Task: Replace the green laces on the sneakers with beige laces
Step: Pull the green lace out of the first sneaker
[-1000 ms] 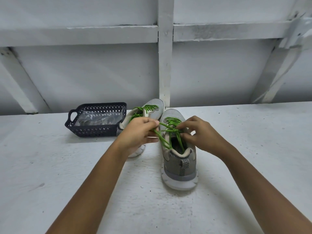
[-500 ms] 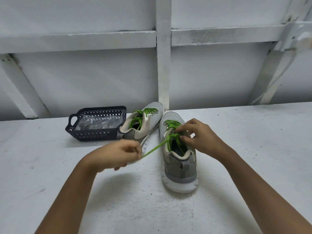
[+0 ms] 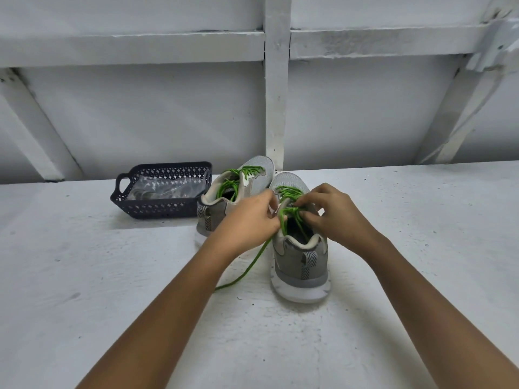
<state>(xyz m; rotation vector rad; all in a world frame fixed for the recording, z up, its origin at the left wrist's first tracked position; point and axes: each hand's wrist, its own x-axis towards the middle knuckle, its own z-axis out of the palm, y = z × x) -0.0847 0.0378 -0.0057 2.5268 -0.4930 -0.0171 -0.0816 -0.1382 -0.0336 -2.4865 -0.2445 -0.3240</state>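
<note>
Head view: I see the left hand [image 3: 250, 220] and right hand [image 3: 334, 217] each pinching the green lace [image 3: 289, 213] over the nearer sneaker [image 3: 300, 262] on the desk [image 3: 421, 248]; a loose lace end trails onto the desk.

**A bare, white-painted work corner**

I'm at a plain utility spot, more like a workshop or store-room than a living space, though I can't tell what building it belongs to. The surface [image 3: 393, 248] in front of me is rough, painted white and speckled with dark marks. Behind it rises a wall [image 3: 168, 113] of flat white panels held by exposed framing: an upright post [image 3: 276, 108], a horizontal rail [image 3: 140, 49] and slanting braces [image 3: 36, 122] on either side, their paint chipped and uneven. On the surface stand a dark perforated plastic basket [image 3: 160, 210] holding a clear plastic bag [image 3: 168, 188], and a pair of grey sneakers [image 3: 300, 265] with green laces [image 3: 244, 268].
</note>
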